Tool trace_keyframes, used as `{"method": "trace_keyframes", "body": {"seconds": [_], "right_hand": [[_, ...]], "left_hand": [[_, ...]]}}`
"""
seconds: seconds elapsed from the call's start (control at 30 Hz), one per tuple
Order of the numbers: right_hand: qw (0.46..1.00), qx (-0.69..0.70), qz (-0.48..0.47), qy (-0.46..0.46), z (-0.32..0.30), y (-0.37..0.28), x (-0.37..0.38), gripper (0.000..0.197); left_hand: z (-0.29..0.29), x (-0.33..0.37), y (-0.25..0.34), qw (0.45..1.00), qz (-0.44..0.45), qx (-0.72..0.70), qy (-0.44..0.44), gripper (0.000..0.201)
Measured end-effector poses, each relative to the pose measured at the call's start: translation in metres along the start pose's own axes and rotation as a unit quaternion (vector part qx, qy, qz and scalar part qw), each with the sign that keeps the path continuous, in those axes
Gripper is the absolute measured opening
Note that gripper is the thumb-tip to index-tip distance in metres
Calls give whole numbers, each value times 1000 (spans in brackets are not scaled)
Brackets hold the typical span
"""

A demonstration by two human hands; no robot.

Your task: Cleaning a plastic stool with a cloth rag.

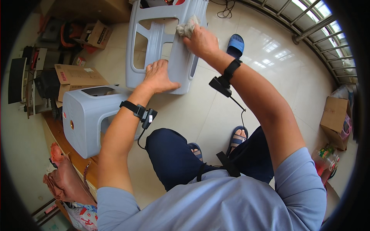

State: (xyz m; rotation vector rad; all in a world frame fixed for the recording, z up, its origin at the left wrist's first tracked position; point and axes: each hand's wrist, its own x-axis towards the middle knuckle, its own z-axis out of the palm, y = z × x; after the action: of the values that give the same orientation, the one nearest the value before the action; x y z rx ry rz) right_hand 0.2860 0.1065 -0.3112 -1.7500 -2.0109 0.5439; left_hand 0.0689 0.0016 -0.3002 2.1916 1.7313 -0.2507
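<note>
The light gray plastic stool is in front of the person, at the upper middle of the view, above the pale tiled floor. Its large cut-out openings show on the left part, and its far end is near the upper edge of the picture. What supports it underneath, I cannot tell.

The left hand is open and lies on the near end of this stool, with the fingers pointing away and the thumb spread to the right. How strongly it presses cannot be seen. The right hand is closed around a crumpled, whitish cloth, which touches the stool's surface on its right side, farther from the person. Each wrist wears a black strap with a small device.

A second gray stool lies on its side at the left, partly behind the left forearm, on a brown wooden bench. An open cardboard box is just beyond it. Nearer to the person, on the same left side, is a reddish-brown bag.

One blue slipper is on the floor, to the right of the first stool. At the upper right there are metal bars, and another cardboard box stands near the right rim.
</note>
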Motion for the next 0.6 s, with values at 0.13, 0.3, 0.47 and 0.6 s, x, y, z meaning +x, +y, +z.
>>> {"method": "trace_keyframes", "body": {"seconds": [0.13,0.3,0.47,0.6], "right_hand": [[999,40,-26,13,21,-12,-47,58],[972,86,-176,126,60,-17,-129,59],[947,50,-296,111,74,-36,-184,49],[928,8,-362,84,71,-27,-155,33]], "left_hand": [[19,4,-32,998,2,-61,30,78],[46,5,-62,967,51,-174,178,43],[47,3,-70,938,38,-278,203,69],[42,-3,-66,931,12,-319,174,92]]}}
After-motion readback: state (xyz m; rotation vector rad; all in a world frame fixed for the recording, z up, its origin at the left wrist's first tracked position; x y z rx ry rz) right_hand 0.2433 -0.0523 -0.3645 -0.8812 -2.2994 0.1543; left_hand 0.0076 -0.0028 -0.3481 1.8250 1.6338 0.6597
